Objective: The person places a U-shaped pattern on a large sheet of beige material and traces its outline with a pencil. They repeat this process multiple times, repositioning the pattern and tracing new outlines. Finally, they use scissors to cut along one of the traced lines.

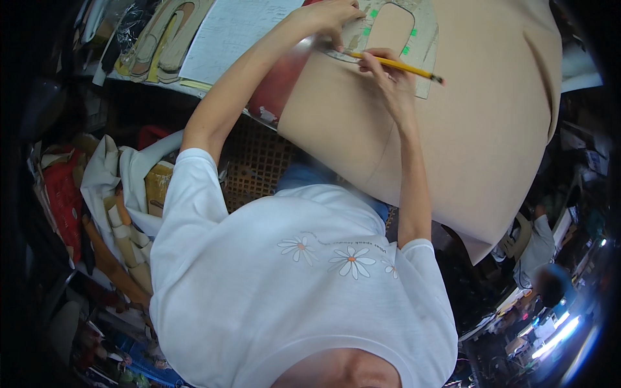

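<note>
Left hand (326, 19) presses the thin, probably stiff pattern (414, 39) flat on soft, floppy leather (466, 116); right hand (388, 74) pinches the light pencil (401, 66) mid-shaft.

Even, soft light falls from above; the fisheye rim bends and darkens, with blurred glare lower right.

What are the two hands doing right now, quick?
Left hand: fingers pressed flat on the cardboard template, holding nothing.
Right hand: closed around a yellow pencil, over the tan sheet.
</note>
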`<state>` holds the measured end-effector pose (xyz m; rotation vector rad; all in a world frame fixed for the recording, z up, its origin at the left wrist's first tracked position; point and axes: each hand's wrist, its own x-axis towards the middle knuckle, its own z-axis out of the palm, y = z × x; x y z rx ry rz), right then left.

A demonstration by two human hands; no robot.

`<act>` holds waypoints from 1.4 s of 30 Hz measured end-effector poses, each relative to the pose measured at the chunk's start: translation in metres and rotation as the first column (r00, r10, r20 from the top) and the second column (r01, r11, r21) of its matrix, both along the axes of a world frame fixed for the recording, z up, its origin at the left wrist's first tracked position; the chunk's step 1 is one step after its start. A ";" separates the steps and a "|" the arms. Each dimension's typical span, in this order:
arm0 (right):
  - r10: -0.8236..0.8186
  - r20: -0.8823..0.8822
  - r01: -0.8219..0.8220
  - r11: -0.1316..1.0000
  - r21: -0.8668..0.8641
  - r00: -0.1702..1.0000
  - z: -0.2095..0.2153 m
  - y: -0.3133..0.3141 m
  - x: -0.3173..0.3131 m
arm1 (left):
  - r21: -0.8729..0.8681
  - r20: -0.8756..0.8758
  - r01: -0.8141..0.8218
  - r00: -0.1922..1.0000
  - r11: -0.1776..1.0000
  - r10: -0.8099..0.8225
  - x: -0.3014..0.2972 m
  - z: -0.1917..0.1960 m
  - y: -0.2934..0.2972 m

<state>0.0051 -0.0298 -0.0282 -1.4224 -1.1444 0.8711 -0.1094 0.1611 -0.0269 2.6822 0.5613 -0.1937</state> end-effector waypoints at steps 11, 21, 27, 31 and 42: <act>0.016 0.128 -0.003 0.994 -0.105 0.992 -0.020 0.021 -0.016 | 0.086 -0.076 0.002 0.997 0.996 0.005 0.014 -0.026 0.011; -0.335 0.084 0.323 0.937 0.135 0.938 -0.009 -0.032 0.061 | 0.078 -0.034 -0.002 0.999 0.997 0.005 0.008 -0.003 0.005; -0.421 0.298 0.430 0.902 0.037 0.857 -0.024 -0.043 0.059 | 0.156 -0.045 0.070 0.997 0.985 -0.063 0.006 -0.003 0.010; -0.413 0.439 0.399 0.908 0.129 0.798 -0.032 -0.043 0.061 | 0.132 -0.069 0.042 0.997 0.990 -0.033 0.009 0.000 0.009; -0.421 0.532 0.418 0.898 0.134 0.735 -0.035 -0.043 0.064 | 0.089 -0.102 0.013 0.995 0.996 -0.004 0.014 0.004 0.006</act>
